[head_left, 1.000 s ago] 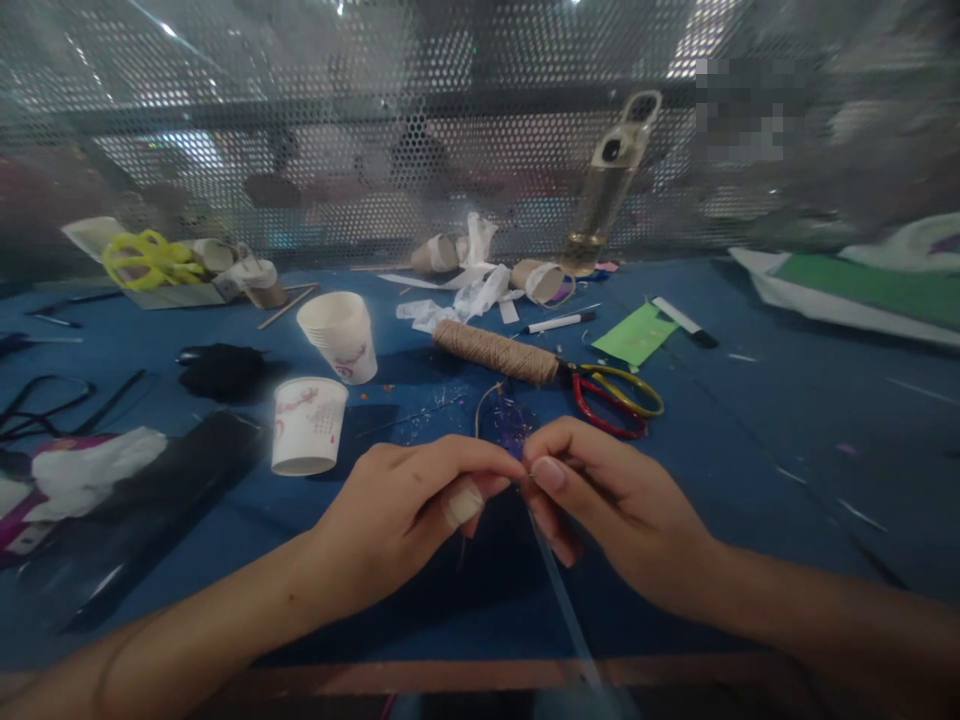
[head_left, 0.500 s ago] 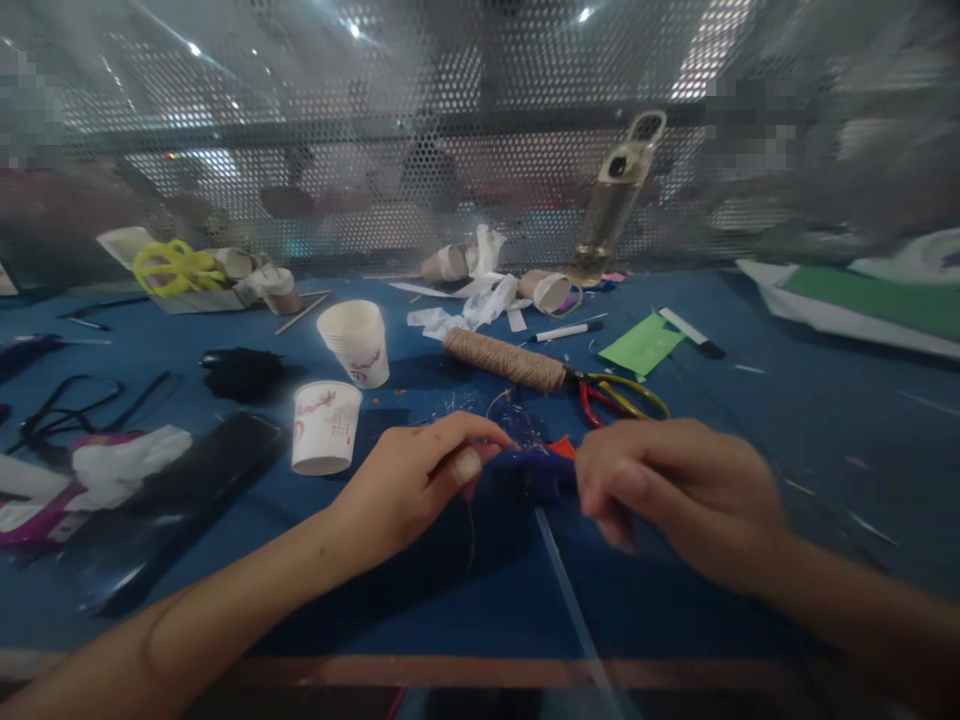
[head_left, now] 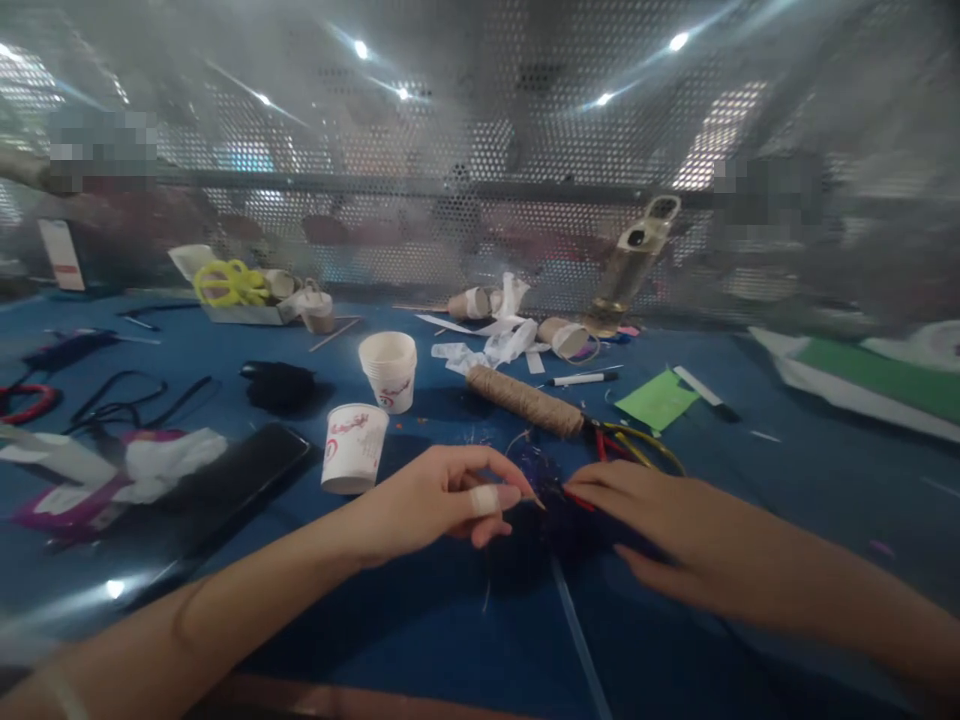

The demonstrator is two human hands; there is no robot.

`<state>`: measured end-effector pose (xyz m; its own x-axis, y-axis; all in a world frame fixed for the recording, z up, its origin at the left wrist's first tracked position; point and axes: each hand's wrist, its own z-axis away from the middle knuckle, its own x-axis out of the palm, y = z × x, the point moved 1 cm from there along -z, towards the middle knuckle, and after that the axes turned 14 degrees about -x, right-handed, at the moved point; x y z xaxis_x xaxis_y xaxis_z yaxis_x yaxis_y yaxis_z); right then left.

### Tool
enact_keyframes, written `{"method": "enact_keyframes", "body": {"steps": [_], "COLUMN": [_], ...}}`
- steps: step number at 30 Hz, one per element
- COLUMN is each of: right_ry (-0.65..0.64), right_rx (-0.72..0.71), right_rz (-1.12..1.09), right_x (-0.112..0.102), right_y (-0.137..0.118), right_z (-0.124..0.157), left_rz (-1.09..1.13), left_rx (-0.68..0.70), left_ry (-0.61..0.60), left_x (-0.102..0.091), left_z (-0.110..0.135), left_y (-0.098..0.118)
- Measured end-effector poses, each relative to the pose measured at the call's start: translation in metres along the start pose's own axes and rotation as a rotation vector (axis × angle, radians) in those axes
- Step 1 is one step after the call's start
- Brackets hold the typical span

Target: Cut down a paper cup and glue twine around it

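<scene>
My left hand (head_left: 457,500) is closed in a pinch, thumb against forefinger, on a short end of tan twine (head_left: 539,503). A light wrap circles its thumb. Just right of those fingertips is a dark blue glue gun (head_left: 551,515) with a red-orange trigger (head_left: 579,496). A translucent glue stick (head_left: 576,625) runs from its back toward the bottom edge. My right hand (head_left: 652,520) is around the gun's handle side, fingers over the top near the trigger and thumb below. The hand is slightly blurred, and most of the handle is hidden in shadow.
Behind my hands lie a twine roll (head_left: 525,400) and red-and-yellow-handled pliers or scissors (head_left: 641,445). Paper cups (head_left: 355,450) stand left, beside a black phone (head_left: 259,465). Farther back are a tilted bottle (head_left: 626,275), green paper (head_left: 656,400), a marker (head_left: 585,379) and a perforated screen (head_left: 450,220).
The view has tilted up and turned slightly left. My right hand has gone from curled beside the glue gun to fingers stretched over its trigger side. The left fingertips have come nearer the gun.
</scene>
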<state>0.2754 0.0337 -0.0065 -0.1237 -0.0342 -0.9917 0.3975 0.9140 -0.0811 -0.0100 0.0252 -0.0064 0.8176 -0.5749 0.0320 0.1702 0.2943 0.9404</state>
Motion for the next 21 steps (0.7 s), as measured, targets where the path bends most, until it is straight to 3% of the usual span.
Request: {"method": "enact_keyframes", "body": {"steps": [5, 9, 15, 21], "right_ry": [0.021, 0.099, 0.265, 0.648], "right_rx": [0.108, 0.268, 0.358, 0.470], "right_rz": [0.113, 0.021, -0.406, -0.991], "right_x": [0.016, 0.011, -0.002, -0.011], "right_y": [-0.006, -0.005, 0.004, 0.012], "right_z": [-0.011, -0.009, 0.001, -0.007], "left_rz": [0.068, 0.134, 0.196, 0.246], "left_rx": [-0.082, -0.126, -0.168, -0.148], "left_ry": [-0.022, 0.005, 0.071, 0.099], "left_x": [0.000, -0.001, 0.002, 0.002], "left_z": [-0.007, -0.013, -0.015, -0.015], "left_y": [-0.007, -0.008, -0.005, -0.005]}}
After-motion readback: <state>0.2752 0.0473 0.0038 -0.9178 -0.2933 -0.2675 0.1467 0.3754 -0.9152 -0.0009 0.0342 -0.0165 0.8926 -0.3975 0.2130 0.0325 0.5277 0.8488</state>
